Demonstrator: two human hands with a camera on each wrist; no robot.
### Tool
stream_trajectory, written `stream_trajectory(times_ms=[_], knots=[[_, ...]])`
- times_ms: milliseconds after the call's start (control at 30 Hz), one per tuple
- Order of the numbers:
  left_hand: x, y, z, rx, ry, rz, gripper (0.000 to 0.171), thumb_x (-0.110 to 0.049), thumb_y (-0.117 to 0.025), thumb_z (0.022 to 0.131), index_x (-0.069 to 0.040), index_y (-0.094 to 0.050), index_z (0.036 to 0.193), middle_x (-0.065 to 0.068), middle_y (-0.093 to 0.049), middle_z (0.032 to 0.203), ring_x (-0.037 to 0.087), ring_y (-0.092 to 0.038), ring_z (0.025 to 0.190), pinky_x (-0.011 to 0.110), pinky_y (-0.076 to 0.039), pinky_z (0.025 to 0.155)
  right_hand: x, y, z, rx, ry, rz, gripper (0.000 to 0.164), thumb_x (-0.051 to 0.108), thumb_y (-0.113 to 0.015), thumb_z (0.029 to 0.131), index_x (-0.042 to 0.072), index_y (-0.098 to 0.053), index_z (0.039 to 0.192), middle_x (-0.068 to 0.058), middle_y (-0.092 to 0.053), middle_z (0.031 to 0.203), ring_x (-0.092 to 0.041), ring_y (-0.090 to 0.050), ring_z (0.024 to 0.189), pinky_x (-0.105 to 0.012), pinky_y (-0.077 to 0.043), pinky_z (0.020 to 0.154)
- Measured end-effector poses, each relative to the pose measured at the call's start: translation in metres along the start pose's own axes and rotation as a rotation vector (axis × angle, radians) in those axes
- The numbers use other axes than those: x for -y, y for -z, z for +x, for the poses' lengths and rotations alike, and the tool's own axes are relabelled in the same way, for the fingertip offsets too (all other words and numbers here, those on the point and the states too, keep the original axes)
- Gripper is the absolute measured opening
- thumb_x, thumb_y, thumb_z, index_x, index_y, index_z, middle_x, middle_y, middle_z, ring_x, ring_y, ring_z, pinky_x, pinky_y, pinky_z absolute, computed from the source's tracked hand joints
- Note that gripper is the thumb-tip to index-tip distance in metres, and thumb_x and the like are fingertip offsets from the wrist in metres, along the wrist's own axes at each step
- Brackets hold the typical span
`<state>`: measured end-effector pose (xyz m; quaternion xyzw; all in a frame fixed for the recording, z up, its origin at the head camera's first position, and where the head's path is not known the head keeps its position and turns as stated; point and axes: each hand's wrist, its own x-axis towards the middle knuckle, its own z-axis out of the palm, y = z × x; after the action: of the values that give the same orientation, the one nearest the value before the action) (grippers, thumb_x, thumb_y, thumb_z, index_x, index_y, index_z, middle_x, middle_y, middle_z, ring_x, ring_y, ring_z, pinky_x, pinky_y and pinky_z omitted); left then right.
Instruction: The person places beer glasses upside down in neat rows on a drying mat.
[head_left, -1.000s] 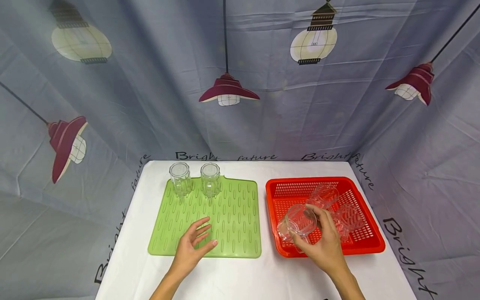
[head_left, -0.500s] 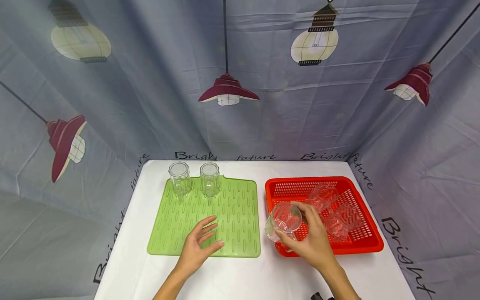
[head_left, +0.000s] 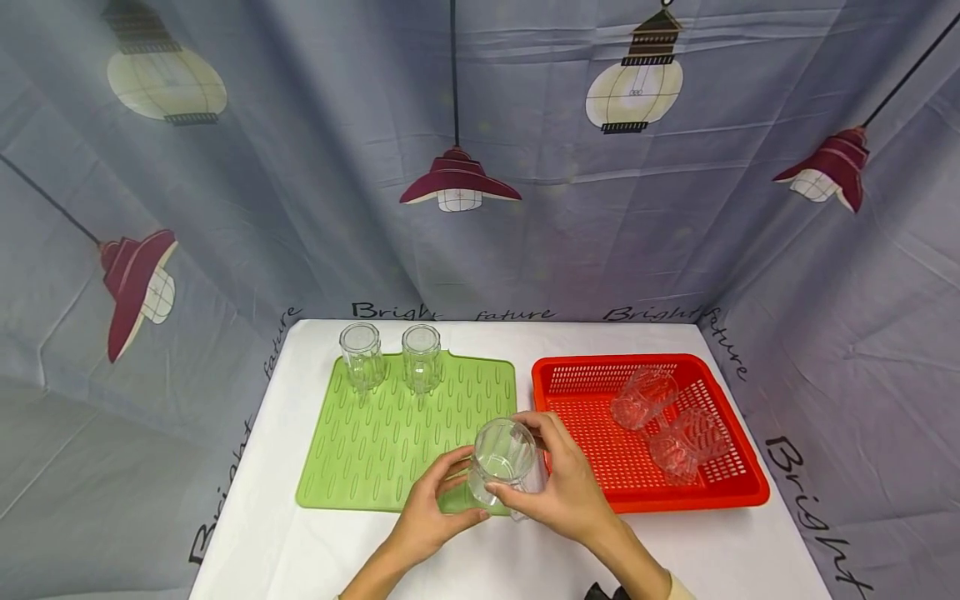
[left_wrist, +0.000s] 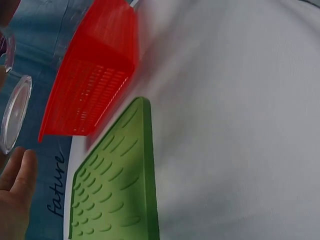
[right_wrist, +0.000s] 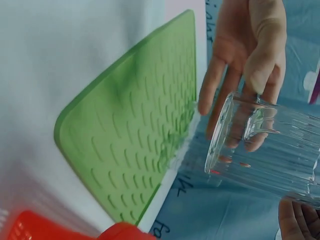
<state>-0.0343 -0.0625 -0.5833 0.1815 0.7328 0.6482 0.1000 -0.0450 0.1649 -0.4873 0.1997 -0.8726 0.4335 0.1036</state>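
Above the front right corner of the green mat, my right hand holds a clear glass mug between thumb and fingers. My left hand is at the mug's left side, its fingers fairly straight. In the right wrist view the left hand shows behind the mug; whether it touches is hard to tell. Only part of the mug's base or rim appears in the left wrist view. Two similar mugs, a left one and a right one, stand at the mat's back edge.
The red plastic basket is to the right of the mat, with two glass mugs lying in it, one at the back and one at the right. A white cloth covers the table; a grey curtain surrounds it.
The right hand has carried the mug left, out of the basket and over to the mat. The left hand has moved right, up to the mug.
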Motion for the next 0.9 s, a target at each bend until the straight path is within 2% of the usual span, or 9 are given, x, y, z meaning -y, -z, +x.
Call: stream_trajectory(times_ms=[200,400,500,900], knots=[[-0.001,-0.005,0.0,-0.022,0.007,0.007,0.084,-0.032,-0.083,0.079,-0.031,-0.036,0.149,0.003,-0.053,0.143,0.026,-0.055,0.13,0.033,-0.051,0.109,0.008,-0.006,0.001,0.02,0.019,0.019,0.085,0.051,-0.088,0.066,0.023,-0.048,0.135,0.007,-0.058,0.126,-0.009,-0.062,0.112,-0.03,-0.058,0.094],[-0.002,-0.009,0.0,-0.009,-0.011,-0.011,0.083,-0.032,-0.083,0.079,-0.027,-0.037,0.149,0.004,-0.054,0.141,0.028,-0.06,0.126,0.032,-0.055,0.104,0.011,-0.008,0.0,0.026,0.033,0.031,0.084,0.05,-0.088,0.067,0.023,-0.048,0.135,0.005,-0.058,0.127,-0.011,-0.062,0.114,-0.031,-0.058,0.096],[-0.003,-0.01,0.0,-0.017,0.0,-0.001,0.082,-0.033,-0.084,0.078,-0.027,-0.039,0.147,0.001,-0.055,0.14,0.022,-0.06,0.126,0.029,-0.053,0.106,0.012,-0.008,0.0,0.026,0.041,0.034,0.084,0.049,-0.088,0.067,0.022,-0.048,0.135,0.003,-0.059,0.126,-0.009,-0.061,0.114,-0.031,-0.058,0.097],[-0.004,-0.009,-0.001,-0.026,0.009,0.038,0.08,-0.036,-0.083,0.079,-0.026,-0.04,0.145,0.0,-0.056,0.14,0.019,-0.06,0.125,0.033,-0.05,0.109,0.01,-0.008,0.002,0.036,0.032,0.05,0.082,0.049,-0.087,0.068,0.023,-0.048,0.136,0.006,-0.058,0.125,-0.01,-0.062,0.112,-0.031,-0.059,0.093]])
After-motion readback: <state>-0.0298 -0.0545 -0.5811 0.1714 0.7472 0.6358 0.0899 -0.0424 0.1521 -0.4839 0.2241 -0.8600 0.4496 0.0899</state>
